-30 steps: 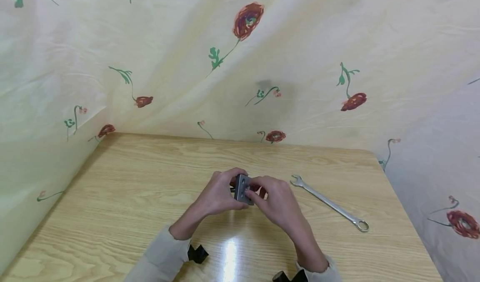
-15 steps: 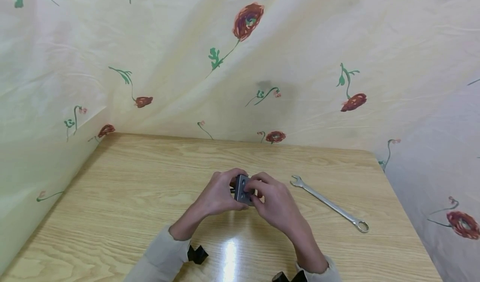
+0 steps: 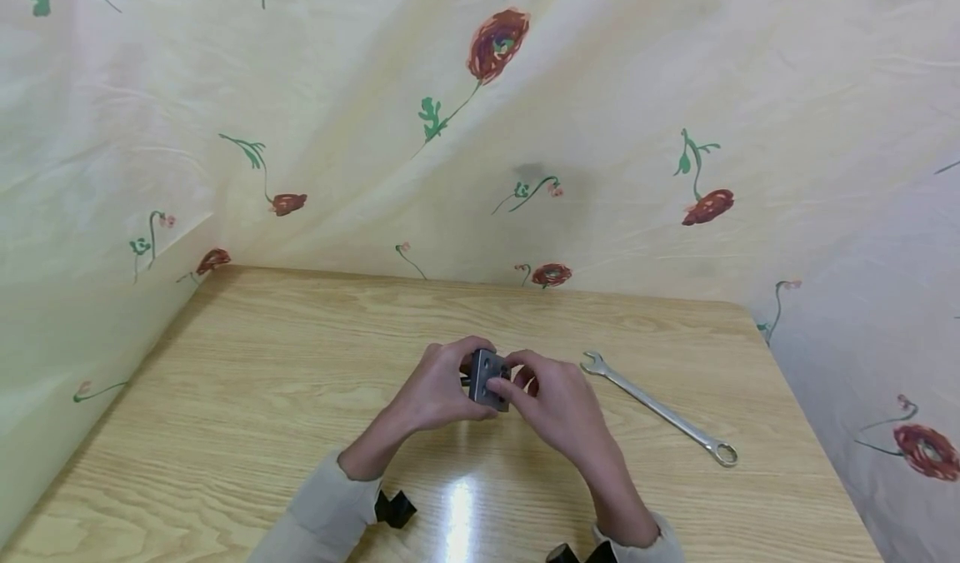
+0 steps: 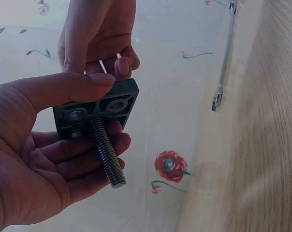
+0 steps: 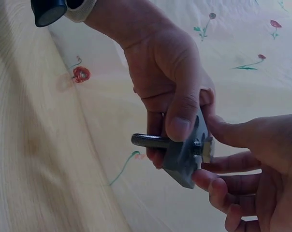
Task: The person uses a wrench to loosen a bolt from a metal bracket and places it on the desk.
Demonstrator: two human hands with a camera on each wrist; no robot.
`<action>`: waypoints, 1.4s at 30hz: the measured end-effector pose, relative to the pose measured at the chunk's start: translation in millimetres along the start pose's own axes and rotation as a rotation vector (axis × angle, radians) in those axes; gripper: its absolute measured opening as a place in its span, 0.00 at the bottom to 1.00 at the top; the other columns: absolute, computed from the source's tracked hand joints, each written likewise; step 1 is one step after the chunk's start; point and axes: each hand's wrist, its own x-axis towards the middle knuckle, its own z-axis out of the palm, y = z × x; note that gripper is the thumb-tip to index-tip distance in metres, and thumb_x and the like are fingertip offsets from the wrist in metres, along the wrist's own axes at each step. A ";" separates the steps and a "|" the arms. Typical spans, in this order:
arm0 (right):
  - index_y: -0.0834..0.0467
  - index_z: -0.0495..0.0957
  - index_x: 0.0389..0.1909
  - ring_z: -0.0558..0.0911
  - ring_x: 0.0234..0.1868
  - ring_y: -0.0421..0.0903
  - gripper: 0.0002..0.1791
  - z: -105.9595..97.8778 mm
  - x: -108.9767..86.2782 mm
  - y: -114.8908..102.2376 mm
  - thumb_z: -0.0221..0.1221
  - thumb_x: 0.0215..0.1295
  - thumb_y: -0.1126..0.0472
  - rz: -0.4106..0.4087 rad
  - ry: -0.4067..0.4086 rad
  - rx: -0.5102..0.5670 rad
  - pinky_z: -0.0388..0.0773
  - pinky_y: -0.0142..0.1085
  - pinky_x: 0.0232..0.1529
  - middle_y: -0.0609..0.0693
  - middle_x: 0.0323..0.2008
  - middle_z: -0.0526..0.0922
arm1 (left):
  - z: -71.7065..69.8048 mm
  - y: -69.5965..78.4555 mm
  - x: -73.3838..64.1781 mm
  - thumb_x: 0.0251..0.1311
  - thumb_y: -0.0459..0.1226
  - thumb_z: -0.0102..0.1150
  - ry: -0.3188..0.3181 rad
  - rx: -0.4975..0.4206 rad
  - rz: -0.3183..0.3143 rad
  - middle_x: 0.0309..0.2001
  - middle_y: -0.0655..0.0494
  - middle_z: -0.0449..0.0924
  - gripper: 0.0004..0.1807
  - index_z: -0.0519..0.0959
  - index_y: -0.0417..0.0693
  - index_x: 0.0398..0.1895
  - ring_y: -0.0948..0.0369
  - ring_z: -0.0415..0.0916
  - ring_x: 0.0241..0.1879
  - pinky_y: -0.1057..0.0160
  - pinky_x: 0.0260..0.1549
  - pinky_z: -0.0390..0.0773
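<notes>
My left hand (image 3: 431,390) grips a small dark grey square plate (image 3: 477,380) with holes, thumb on one edge and fingers below. A long threaded bolt (image 4: 107,154) passes through the middle of the plate, its shank sticking out on the left-hand side. In the right wrist view the hex head (image 5: 208,151) of this bolt stands a little off the plate's face. My right hand (image 3: 561,401) has thumb and forefinger on either side of that head, pinching it, with the other fingers curled loosely below. In the head view the right fingers partly cover the head.
A combination wrench (image 3: 660,407) lies on the wooden table (image 3: 300,355) to the right of both hands. Flower-patterned cloth (image 3: 360,130) hangs behind the table and along both sides.
My right thumb and fingers have shifted round the bolt head, opening a little and closing on it again. The left hand and plate stay in place, and the wrench has not moved.
</notes>
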 end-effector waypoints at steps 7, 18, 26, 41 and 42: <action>0.51 0.84 0.35 0.71 0.18 0.34 0.10 4.6 1.5 -4.0 0.63 0.62 0.50 0.017 0.018 0.025 0.67 0.28 0.19 0.42 0.21 0.81 | -0.3 0.7 -0.5 0.38 0.33 0.77 -0.002 -0.002 -0.002 0.42 0.48 0.86 0.31 0.76 0.43 0.51 0.57 0.85 0.41 0.69 0.35 0.81; 0.51 0.85 0.37 0.73 0.23 0.33 0.06 2.7 -1.4 -4.3 0.66 0.58 0.57 -0.133 0.077 -0.027 0.68 0.25 0.23 0.41 0.26 0.82 | -0.8 -0.3 0.0 0.38 0.33 0.77 0.001 -0.020 0.006 0.42 0.48 0.86 0.31 0.76 0.43 0.51 0.57 0.85 0.41 0.67 0.36 0.82; 0.51 0.86 0.37 0.76 0.27 0.34 0.09 1.7 -3.3 -6.4 0.68 0.54 0.63 -0.156 0.110 -0.045 0.69 0.24 0.24 0.45 0.35 0.86 | 0.0 -1.8 1.0 0.37 0.31 0.77 -0.005 -0.066 -0.002 0.44 0.46 0.86 0.32 0.76 0.43 0.51 0.54 0.86 0.43 0.69 0.36 0.82; 0.52 0.82 0.45 0.79 0.34 0.39 0.15 -3.5 -5.8 -5.6 0.68 0.56 0.59 -0.180 0.070 -0.019 0.73 0.26 0.30 0.47 0.44 0.83 | 2.1 -2.8 2.1 0.37 0.31 0.77 -0.006 -0.119 -0.018 0.45 0.45 0.84 0.32 0.76 0.45 0.51 0.52 0.85 0.44 0.68 0.36 0.83; 0.51 0.81 0.48 0.78 0.33 0.39 0.17 -4.3 -5.8 -5.4 0.68 0.57 0.56 -0.148 0.067 -0.023 0.72 0.27 0.30 0.47 0.44 0.82 | 2.1 -2.7 2.2 0.37 0.31 0.77 -0.004 -0.119 -0.019 0.45 0.45 0.84 0.32 0.76 0.45 0.52 0.52 0.85 0.44 0.67 0.36 0.83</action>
